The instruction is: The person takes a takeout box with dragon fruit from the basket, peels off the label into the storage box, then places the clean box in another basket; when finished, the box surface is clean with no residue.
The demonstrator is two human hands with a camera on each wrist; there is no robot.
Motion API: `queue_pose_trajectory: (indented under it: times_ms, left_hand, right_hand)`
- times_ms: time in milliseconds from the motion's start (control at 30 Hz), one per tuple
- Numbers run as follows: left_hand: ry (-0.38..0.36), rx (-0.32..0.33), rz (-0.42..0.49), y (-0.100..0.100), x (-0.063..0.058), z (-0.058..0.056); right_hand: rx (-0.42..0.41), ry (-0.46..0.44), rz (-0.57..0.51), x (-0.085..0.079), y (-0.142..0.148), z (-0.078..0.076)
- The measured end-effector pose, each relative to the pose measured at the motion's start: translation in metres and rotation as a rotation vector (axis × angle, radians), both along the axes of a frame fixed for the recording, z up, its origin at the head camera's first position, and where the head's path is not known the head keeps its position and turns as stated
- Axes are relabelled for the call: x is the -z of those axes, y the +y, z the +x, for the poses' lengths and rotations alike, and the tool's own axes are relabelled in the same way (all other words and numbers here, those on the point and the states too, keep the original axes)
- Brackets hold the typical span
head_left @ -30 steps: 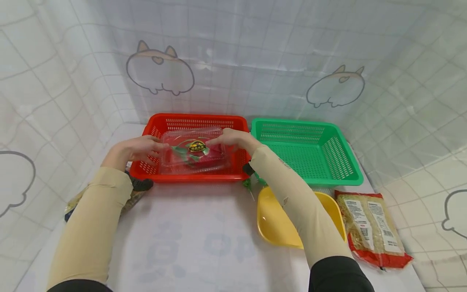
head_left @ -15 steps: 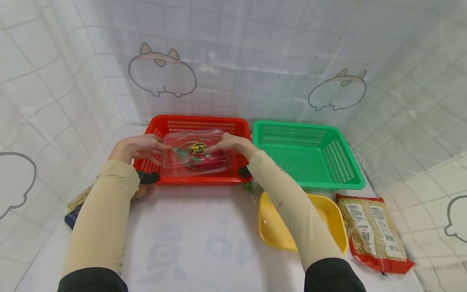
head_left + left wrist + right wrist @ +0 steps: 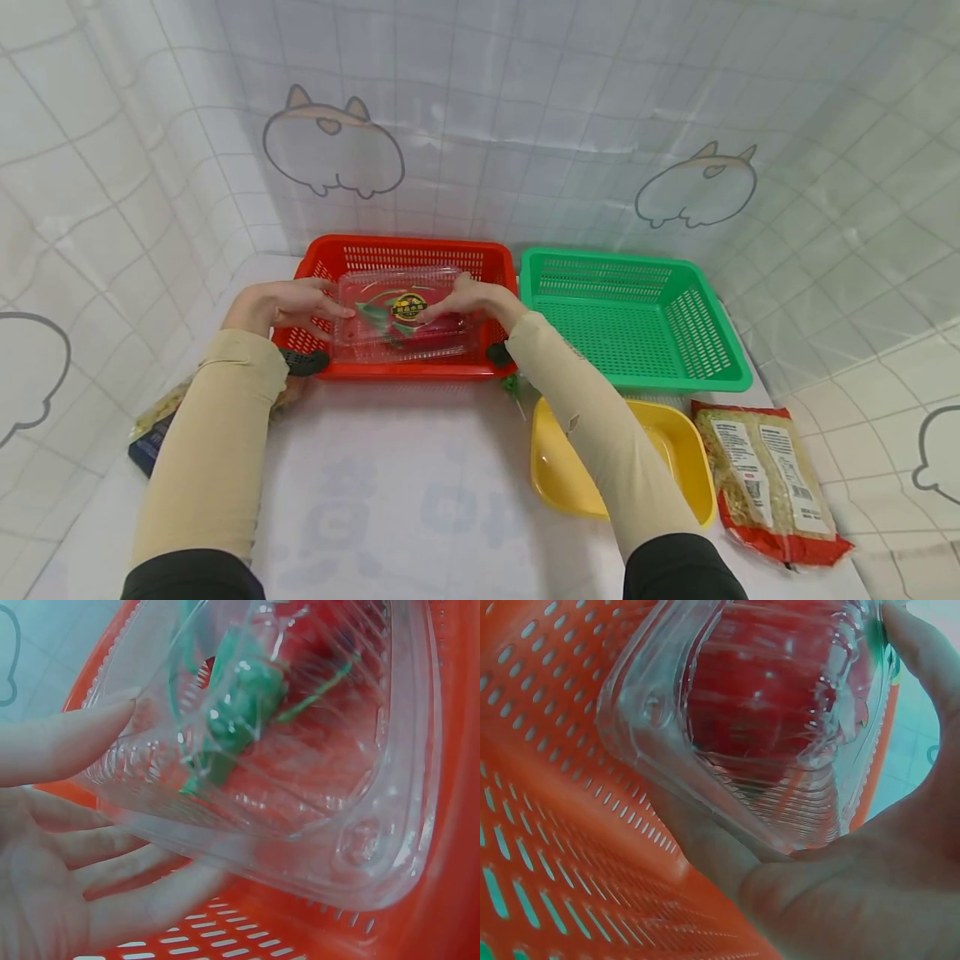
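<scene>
A clear plastic clamshell container (image 3: 386, 332) with red and green contents and a black and yellow label (image 3: 408, 307) lies inside the red basket (image 3: 412, 373). My left hand (image 3: 300, 302) holds its left end. In the left wrist view the thumb is against the lid's side and the fingers reach below the rim. At the opposite end, my right hand (image 3: 480, 296) grips the container, thumb over the lid and fingers under the edge, as the right wrist view shows. Part of the right fingers is hidden behind the plastic.
A green basket (image 3: 600, 329) stands right of the red one. In front of it are a yellow tray (image 3: 558, 467), partly covered by the right sleeve, and a red-edged bag (image 3: 772, 483). A green sprig (image 3: 512, 385) and another bag (image 3: 150, 442) lie near the arms.
My left hand and forearm have shifted slightly right, bringing the thumb further onto the container. The right hand stays about where it was, and the container remains in the red basket.
</scene>
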State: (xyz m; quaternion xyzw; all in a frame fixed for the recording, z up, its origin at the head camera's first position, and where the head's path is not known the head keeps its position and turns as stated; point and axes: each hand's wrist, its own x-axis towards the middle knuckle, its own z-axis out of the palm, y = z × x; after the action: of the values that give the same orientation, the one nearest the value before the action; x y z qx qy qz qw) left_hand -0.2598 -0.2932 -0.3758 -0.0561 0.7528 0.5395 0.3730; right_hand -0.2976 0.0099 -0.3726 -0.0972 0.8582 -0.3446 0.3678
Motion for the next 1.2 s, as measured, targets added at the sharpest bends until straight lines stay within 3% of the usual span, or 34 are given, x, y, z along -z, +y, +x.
queue_pose_trajectory:
  times_ms: [533, 800, 1200]
  left_hand:
    - [0.065, -0.019, -0.013, 0.002, -0.002, 0.006]
    - [0.144, -0.017, 0.003, -0.004, 0.007, 0.009]
    - [0.210, -0.046, 0.021, -0.005, -0.003, 0.015]
  right_hand:
    - [0.063, -0.041, -0.046, -0.006, 0.004, 0.002]
    - [0.063, -0.030, -0.069, -0.010, 0.008, 0.005]
    - [0.090, -0.028, -0.133, -0.019, 0.014, 0.007]
